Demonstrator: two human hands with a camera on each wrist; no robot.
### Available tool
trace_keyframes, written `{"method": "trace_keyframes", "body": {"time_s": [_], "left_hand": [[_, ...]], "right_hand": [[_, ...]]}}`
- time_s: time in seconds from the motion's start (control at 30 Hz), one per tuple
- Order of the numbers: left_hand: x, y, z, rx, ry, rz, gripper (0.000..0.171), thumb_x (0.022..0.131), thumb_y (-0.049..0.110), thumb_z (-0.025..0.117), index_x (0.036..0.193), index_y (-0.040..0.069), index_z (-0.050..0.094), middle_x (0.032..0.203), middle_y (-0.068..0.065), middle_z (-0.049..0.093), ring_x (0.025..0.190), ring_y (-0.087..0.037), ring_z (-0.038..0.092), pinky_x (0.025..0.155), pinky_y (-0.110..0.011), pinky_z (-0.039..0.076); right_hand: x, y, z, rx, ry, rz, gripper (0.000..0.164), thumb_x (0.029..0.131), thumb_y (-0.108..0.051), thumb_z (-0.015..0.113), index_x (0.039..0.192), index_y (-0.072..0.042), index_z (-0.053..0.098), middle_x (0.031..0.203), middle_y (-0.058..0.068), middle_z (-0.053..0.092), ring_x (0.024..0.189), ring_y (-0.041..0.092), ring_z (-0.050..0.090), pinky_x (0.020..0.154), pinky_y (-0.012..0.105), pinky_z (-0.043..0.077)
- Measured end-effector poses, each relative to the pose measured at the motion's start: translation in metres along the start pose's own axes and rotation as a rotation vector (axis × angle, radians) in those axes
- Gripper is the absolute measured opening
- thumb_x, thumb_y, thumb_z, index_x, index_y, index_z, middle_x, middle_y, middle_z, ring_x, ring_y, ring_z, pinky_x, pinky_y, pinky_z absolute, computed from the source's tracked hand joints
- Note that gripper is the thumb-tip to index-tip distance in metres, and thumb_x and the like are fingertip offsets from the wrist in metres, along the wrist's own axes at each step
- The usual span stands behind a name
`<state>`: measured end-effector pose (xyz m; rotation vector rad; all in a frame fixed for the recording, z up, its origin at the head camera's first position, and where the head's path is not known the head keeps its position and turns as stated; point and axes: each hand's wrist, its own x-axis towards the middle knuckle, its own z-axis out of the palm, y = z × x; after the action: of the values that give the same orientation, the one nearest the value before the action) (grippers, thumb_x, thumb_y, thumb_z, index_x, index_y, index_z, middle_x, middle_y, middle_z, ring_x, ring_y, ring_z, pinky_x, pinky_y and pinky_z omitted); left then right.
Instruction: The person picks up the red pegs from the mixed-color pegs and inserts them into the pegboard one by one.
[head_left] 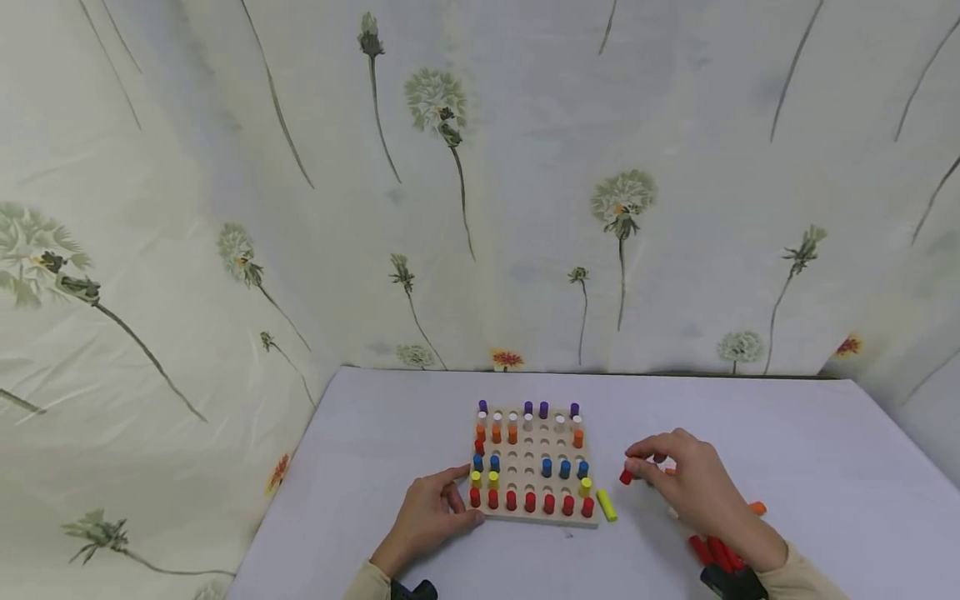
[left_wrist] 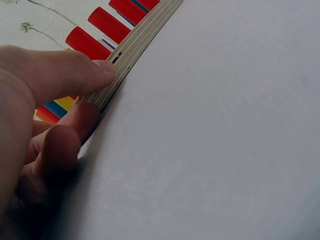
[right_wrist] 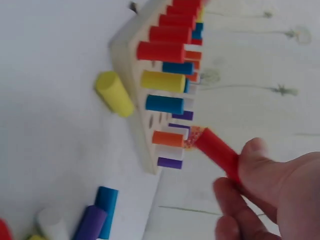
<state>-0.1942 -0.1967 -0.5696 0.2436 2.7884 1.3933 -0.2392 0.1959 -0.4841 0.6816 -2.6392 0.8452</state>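
A wooden pegboard (head_left: 540, 518) lies on the table, with coloured wooden pegs standing in rows and several holes bare. Along its near edge runs a full row of red pegs; the yellow, blue, orange, white and purple rows have gaps. My left hand (head_left: 431, 512) holds the board's near left corner, thumb on the front edge (left_wrist: 131, 50) and fingers at the side. Right of the board, my right hand (head_left: 697, 483) pinches a red peg (right_wrist: 217, 150) between thumb and fingers, above the table. A yellow peg (head_left: 607, 505) lies beside the board's right side.
Loose red pegs (head_left: 717, 552) lie by my right wrist, with an orange peg (head_left: 758, 507) just beyond. The right wrist view also shows a loose blue peg (right_wrist: 107, 205), a purple peg (right_wrist: 91, 222) and a white peg (right_wrist: 52, 225). Flowered cloth (head_left: 525, 208) hangs behind the table.
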Motion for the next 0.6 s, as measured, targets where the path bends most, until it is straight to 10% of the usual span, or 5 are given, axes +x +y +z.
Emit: {"method": "trace_keyframes", "body": {"time_s": [0.6], "left_hand": [[-0.001, -0.001, 0.000, 0.007, -0.001, 0.011, 0.069, 0.084, 0.036, 0.089, 0.143, 0.007, 0.066, 0.071, 0.013, 0.065, 0.057, -0.002, 0.049, 0.052, -0.020, 0.036]], "right_hand": [[0.060, -0.033, 0.044, 0.112, 0.063, 0.131, 0.011, 0.089, -0.017, 0.086, 0.099, -0.012, 0.087, 0.086, -0.001, 0.077, 0.081, 0.016, 0.058, 0.065, 0.028, 0.042]]}}
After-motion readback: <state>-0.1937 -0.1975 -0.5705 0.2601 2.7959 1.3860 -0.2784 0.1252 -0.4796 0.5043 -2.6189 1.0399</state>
